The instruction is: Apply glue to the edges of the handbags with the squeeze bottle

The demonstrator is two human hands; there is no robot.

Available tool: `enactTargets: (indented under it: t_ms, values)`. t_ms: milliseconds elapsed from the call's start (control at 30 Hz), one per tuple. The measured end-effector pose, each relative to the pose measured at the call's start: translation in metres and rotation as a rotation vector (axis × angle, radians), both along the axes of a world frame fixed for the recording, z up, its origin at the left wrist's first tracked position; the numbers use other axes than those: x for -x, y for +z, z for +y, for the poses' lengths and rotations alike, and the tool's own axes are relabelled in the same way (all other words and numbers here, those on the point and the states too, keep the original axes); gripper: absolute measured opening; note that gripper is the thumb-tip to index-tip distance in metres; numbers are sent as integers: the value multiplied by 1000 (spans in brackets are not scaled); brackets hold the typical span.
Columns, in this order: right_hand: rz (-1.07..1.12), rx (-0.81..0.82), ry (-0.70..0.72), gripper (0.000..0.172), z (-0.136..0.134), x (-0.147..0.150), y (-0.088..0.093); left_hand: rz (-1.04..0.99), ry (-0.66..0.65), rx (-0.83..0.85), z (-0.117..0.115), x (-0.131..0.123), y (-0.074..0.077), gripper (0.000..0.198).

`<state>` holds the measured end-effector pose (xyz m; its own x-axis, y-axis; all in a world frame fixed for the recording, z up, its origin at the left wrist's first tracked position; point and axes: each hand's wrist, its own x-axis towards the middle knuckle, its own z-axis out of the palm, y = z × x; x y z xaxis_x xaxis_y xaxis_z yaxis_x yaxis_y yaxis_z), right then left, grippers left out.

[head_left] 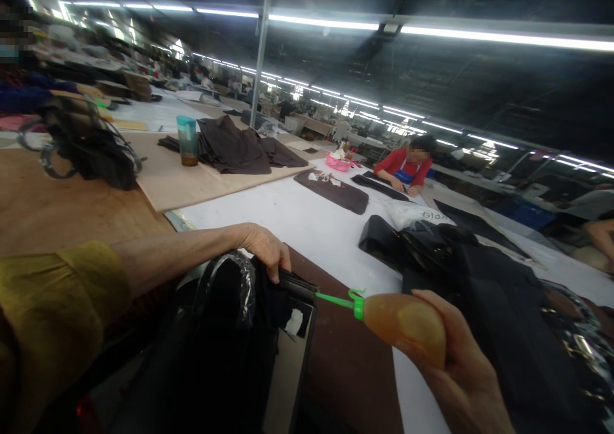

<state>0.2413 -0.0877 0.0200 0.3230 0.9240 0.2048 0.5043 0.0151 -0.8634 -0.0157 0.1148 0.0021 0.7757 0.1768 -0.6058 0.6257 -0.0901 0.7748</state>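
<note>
My left hand [266, 247] reaches across, its thumb and fingers closed on the dark upper edge of a black bag [225, 364]. A looped handle [230, 274] with clear plastic wrapped round it rises from that bag. In my right hand [463, 357] is a squeeze bottle [405, 324] of amber liquid, lying nearly sideways. Its thin green nozzle [336, 301] points left, with the tip at the end of the pinched edge. I cannot tell whether liquid is coming out. Under the nozzle lies a brown sheet [355, 364].
More black bags [484, 306] lie to the right. Beyond are a brown panel [336, 191] with small white pieces, a teal-lidded cup [187, 141] and dark brown sheets [235, 146]. A co-worker in red [407, 165] leans over the table's far side.
</note>
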Motion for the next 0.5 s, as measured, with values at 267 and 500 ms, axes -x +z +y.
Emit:
enactTargets:
  t_ms: [267,500]
  values:
    - [13,21,23,56,1,-4,-5,30,-53,-59,1,-2,9,17]
    - [-29,-18,14,53,10,-7,-17,38,-124,-166,1,-5,11,22]
